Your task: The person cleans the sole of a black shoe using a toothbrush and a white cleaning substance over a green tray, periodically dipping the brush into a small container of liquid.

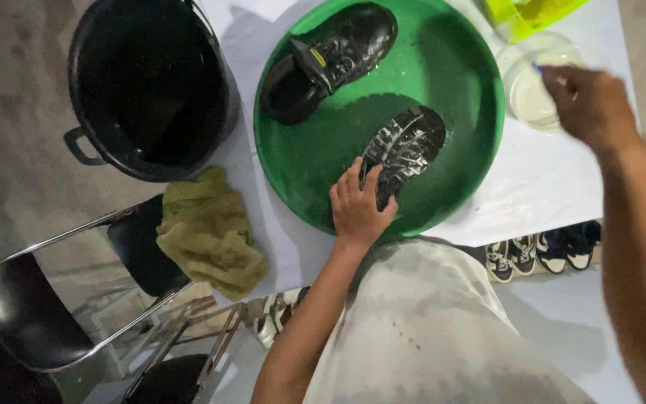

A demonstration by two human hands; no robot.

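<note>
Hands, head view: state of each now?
Left hand: shut on the black shoe, sole up.
Right hand: over the clear bowl, blurred; cannot tell.

Black bucket [147,90], olive rag [209,233], chair [31,307], sneakers [540,253] under table.

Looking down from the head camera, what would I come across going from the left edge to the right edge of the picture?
Black chair → black bucket → olive cloth → upright black shoe → left hand holding the sole-up shoe in the green basin → clear bowl → right hand.
</note>
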